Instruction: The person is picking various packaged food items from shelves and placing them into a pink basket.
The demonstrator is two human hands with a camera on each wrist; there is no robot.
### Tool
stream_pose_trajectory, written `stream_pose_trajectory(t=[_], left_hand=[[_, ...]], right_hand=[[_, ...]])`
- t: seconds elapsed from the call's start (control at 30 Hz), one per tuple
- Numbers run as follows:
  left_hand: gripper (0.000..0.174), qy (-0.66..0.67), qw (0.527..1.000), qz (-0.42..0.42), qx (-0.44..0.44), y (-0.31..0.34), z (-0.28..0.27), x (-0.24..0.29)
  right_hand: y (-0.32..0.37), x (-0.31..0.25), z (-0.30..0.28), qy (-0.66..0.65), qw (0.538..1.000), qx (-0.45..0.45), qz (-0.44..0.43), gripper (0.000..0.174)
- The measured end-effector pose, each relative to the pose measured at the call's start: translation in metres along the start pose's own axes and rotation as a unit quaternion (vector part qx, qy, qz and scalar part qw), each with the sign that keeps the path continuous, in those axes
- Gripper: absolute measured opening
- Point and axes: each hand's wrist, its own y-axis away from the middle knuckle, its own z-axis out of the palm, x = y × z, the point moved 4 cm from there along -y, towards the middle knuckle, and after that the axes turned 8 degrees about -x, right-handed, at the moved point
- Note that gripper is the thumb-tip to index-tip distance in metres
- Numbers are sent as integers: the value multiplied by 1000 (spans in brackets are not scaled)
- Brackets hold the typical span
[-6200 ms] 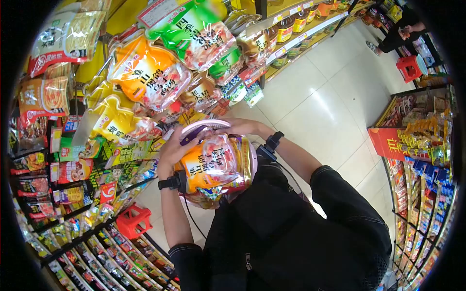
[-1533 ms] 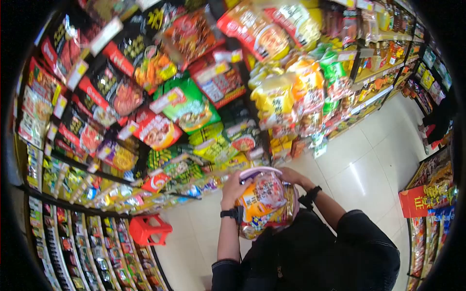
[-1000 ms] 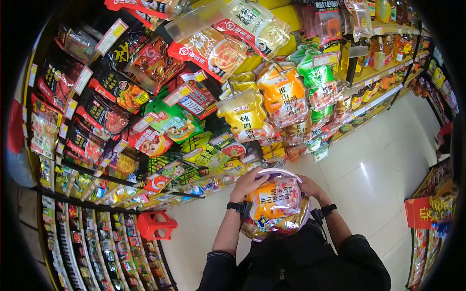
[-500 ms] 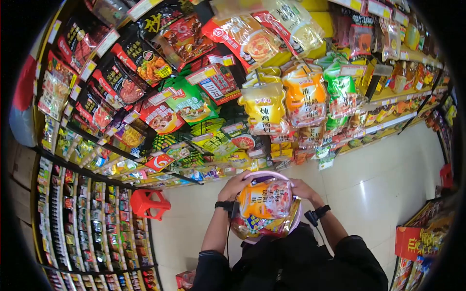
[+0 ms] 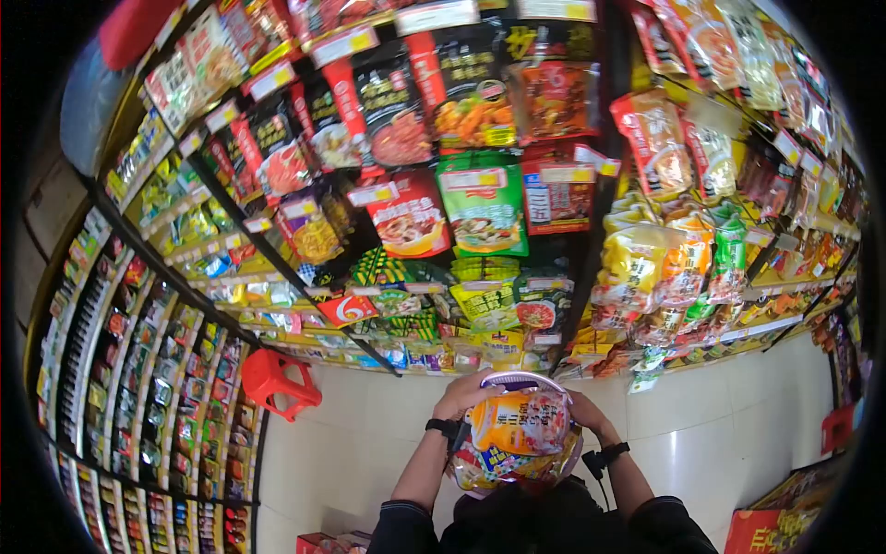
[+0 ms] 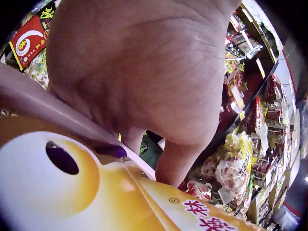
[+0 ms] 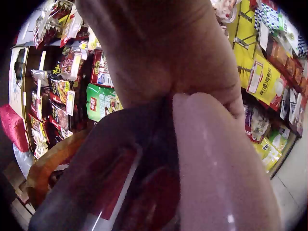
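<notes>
Both hands hold a round basket with a pink rim [image 5: 574, 466] in front of the body, low in the head view. My left hand [image 5: 466, 395] grips its left side; in the left wrist view the left hand [image 6: 144, 62] lies over the pink rim [image 6: 53, 101] with fingers hooked across it. On the opposite side my right hand [image 5: 587, 413] grips the rim, and the right wrist view has the right hand [image 7: 168, 53] close against it. An orange soup-seasoning pouch [image 5: 517, 420] lies on top of several shiny packets filling the basket. Purple shows inside the basket's far side.
Ahead runs a shelf of hanging food packets, among them a green pouch [image 5: 482, 208]. Yellow, orange and green soup pouches hang at right, with a yellow pouch [image 5: 632, 268] foremost. A red stool [image 5: 280, 383] stands on the tiled floor at left. A red box [image 5: 766, 531] is at lower right.
The head view has turned left, so the shelves and hanging soup pouches now sit further right. Both hands keep their hold on the basket, which has moved away from the pouches since the earliest frame.
</notes>
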Motion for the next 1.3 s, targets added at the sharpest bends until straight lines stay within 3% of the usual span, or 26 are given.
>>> stream_pose_trajectory(t=[0.03, 0.1, 0.17, 0.23, 0.3, 0.37, 0.43, 0.5, 0.63, 0.73, 0.83, 0.9, 1.07, 1.13, 1.2, 1.23, 1.3], left_hand=[[60, 10, 1000, 4, 3, 6, -10, -9], [68, -39, 999, -20, 3, 18, -28, -27], [70, -43, 998, -48, -11, 26, -40, -56], [57, -52, 997, -25, 46, 48, -56, -79], [56, -35, 998, -38, 47, 71, -71, -99], [55, -60, 989, -112, 71, 100, -87, -117], [54, -37, 988, -121, 93, 131, -100, -129], [54, -15, 985, -125, 117, 150, -112, -151], [52, 3, 970, -190, 150, 184, -124, -210], [53, 20, 953, -239, 186, 208, -147, -244], [54, 27, 943, -252, 214, 232, -180, -277], [53, 35, 936, -269, 224, 247, -204, -291], [48, 19, 906, -350, 239, 286, -279, -346], [47, 87, 907, -332, 246, 294, -308, -362], [47, 90, 907, -329, 246, 294, -328, -398], [47, 104, 908, -323, 247, 297, -329, -416], [48, 92, 912, -333, 221, 288, -342, -431]], right_hand=[[-6, -10, 7, -48, 999, 14, -16, 42], [-21, -29, 26, 15, 1000, -1, -5, 42], [-34, -54, 50, -31, 999, 8, 4, 41], [-51, -71, 76, -17, 1000, -12, 2, 39], [-66, -94, 102, -51, 998, -36, 5, 38], [-94, -82, 122, -35, 998, -52, 8, 46], [-122, -78, 145, -3, 995, -100, -19, 43], [-139, -110, 169, -12, 993, -112, -25, 42], [-182, -118, 212, -46, 984, -171, 33, 48], [-233, -127, 253, 27, 972, -228, -40, 46], [-284, -127, 295, 10, 962, -269, -54, 49], [-321, -132, 324, 17, 953, -282, -113, 51], [-408, -193, 397, 55, 936, -333, -105, 51], [-439, -213, 415, 63, 927, -359, -90, 51], [-458, -234, 433, 68, 931, -282, -219, 47], [-464, -234, 444, 55, 936, -283, -204, 47], [-487, -225, 448, 64, 930, -357, -66, 44]])
